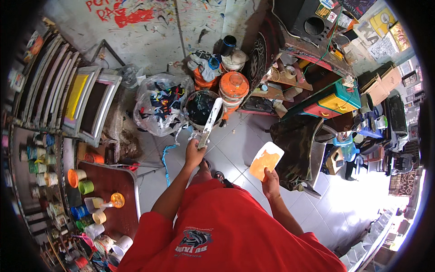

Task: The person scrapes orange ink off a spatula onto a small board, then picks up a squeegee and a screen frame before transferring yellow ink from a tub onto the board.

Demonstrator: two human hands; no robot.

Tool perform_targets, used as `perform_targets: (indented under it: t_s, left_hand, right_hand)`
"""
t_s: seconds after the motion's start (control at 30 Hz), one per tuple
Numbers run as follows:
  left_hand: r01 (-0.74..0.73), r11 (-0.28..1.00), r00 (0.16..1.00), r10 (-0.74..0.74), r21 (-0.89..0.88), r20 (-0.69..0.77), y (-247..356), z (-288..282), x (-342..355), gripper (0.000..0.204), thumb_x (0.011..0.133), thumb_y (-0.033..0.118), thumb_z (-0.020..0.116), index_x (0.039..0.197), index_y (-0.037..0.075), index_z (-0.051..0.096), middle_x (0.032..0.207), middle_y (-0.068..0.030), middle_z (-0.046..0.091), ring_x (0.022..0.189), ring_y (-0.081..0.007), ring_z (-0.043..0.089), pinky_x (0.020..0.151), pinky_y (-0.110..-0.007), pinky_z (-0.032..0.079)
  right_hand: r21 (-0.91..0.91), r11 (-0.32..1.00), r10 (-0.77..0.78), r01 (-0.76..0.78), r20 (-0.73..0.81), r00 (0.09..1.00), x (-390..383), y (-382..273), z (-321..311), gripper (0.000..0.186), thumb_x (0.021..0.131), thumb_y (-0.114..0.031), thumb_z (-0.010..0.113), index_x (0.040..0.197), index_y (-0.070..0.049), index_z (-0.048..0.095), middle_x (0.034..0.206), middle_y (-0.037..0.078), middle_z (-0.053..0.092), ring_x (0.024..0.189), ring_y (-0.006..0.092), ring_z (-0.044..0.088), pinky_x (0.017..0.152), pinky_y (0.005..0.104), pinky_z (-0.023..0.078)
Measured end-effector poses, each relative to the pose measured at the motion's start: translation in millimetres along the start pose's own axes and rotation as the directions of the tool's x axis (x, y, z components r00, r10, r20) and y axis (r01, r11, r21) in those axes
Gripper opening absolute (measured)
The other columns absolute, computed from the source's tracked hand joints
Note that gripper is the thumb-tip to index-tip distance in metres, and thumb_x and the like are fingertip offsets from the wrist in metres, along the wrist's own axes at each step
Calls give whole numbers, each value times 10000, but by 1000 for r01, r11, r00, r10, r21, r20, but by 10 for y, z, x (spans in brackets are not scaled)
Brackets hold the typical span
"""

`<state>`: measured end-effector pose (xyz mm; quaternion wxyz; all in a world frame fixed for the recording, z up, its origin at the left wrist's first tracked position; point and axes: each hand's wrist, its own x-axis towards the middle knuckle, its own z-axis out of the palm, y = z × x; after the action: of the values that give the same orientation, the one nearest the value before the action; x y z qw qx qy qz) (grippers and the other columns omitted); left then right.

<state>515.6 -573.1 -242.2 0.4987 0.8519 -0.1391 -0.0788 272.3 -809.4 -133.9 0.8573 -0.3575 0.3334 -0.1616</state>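
Observation:
My left hand (195, 154) is closed round the lower end of a long, narrow white-and-grey blade (211, 119), which points up and away from me. Its exact kind does not show. In my right hand (271, 182) a flat white scraper (266, 159) with rounded corners is pinched by its near edge; orange ink smears most of its face. Beyond the blade, a black-stained bucket (197, 108) stands on the floor, partly covered by it in this view. An orange lidded bucket (234, 85) is right of that, and a clear bag of dark scraps (163, 102) left.
Printing screens (81, 99) lean in a rack at left. Below them, a brown table (115, 181) carries several ink pots, including an orange one (76, 177). To my right, a chair with a camouflage cloth (297, 147) stands by a colourful drawer unit (333, 102).

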Motion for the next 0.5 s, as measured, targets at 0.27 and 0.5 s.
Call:
perform_targets:
  t_s: [0.27,0.5]
  left_hand:
    - [-68,991,992,55,114,115,-231,864,1587,369,681,113,729,923,36,461,892,-166,533,876,-366,532,750,-429,439]
    - [-71,991,989,54,118,137,-386,1573,2705,307,669,69,704,871,35,476,851,-166,536,859,-372,536,742,-434,437]
  right_hand:
    - [-67,996,-74,61,-224,972,377,-151,202,250,934,-100,522,1167,-13,547,1150,49,595,1077,153,551,955,321,408]
    - [-217,974,-10,-57,-295,956,842,-140,357,191,928,-128,556,1088,-39,612,1045,19,633,947,114,582,852,301,445]
